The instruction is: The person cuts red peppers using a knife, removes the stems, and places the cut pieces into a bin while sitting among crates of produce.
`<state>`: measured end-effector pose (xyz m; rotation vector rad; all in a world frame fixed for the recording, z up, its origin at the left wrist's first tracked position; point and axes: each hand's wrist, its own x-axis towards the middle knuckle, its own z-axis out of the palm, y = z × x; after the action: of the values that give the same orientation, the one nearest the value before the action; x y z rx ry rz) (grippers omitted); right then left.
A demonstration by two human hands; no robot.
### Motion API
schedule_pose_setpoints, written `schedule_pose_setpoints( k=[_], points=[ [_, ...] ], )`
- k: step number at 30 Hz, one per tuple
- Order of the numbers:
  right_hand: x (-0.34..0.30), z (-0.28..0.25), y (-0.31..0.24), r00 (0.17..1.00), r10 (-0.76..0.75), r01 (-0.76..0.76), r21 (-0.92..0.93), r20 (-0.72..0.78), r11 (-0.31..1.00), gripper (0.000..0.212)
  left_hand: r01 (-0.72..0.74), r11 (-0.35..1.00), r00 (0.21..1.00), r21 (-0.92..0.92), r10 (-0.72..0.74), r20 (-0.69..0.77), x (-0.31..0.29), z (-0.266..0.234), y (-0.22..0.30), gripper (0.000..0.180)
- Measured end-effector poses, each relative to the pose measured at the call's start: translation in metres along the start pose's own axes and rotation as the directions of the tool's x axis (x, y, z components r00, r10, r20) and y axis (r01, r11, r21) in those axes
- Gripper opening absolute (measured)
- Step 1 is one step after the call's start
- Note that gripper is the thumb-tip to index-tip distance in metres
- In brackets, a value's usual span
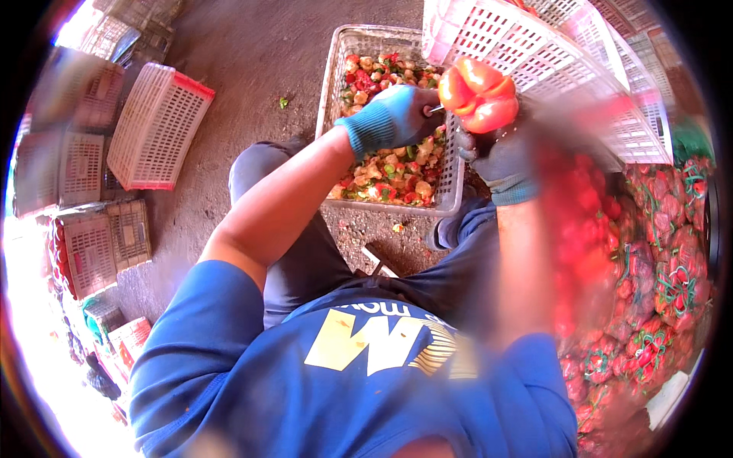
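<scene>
My right hand (500, 156), in a dark glove with a teal cuff, is closed around a red bell pepper (479, 93) and holds it up above the crate's right edge. My left hand (401, 114), gloved in teal and dark grey, grips a small knife-like metal tool (435, 110); its tip meets the pepper's left side. Most of the tool is hidden in the fist. Below both hands stands a pale plastic crate (336, 84) holding pepper cores and red and green scraps (389, 179).
A large white slatted crate (519, 46) leans at the upper right. Red peppers (580, 221), blurred, and several net bags of red produce (672, 282) lie to my right. A white and red crate (160, 126) and stacked crates (84, 168) stand left. Bits of scrap dot the floor (229, 69).
</scene>
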<state>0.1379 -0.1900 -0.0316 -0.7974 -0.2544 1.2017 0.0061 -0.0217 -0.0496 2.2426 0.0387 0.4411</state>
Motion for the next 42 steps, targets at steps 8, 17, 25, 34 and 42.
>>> schedule_pose_setpoints(
  k=[8,17,25,34,42],
  points=[
    [-0.004,-0.013,-0.021,0.971,-0.136,0.133,-0.028,-0.199,0.991,0.042,0.11,0.953,0.994,-0.283,-0.111,0.01,-0.029,-0.039,0.004,0.046],
    [0.005,0.011,0.016,0.993,-0.027,0.018,-0.078,-0.111,0.997,0.052,-0.026,0.939,0.997,-0.343,-0.002,-0.082,-0.011,-0.033,0.024,0.073],
    [0.014,-0.009,0.021,0.998,0.064,-0.065,0.103,0.014,0.993,0.046,0.106,0.851,0.979,-0.515,-0.179,-0.095,-0.012,-0.035,0.02,0.053],
    [-0.007,-0.017,0.006,0.962,0.085,-0.103,0.059,0.26,0.993,0.049,0.38,0.255,0.909,-0.889,-0.282,0.308,-0.012,-0.053,-0.019,0.049],
    [-0.038,0.029,-0.02,0.976,0.091,0.052,-0.618,0.198,0.785,0.067,0.39,0.228,0.883,-0.892,-0.369,0.292,-0.011,-0.044,-0.005,0.046]
  ],
)
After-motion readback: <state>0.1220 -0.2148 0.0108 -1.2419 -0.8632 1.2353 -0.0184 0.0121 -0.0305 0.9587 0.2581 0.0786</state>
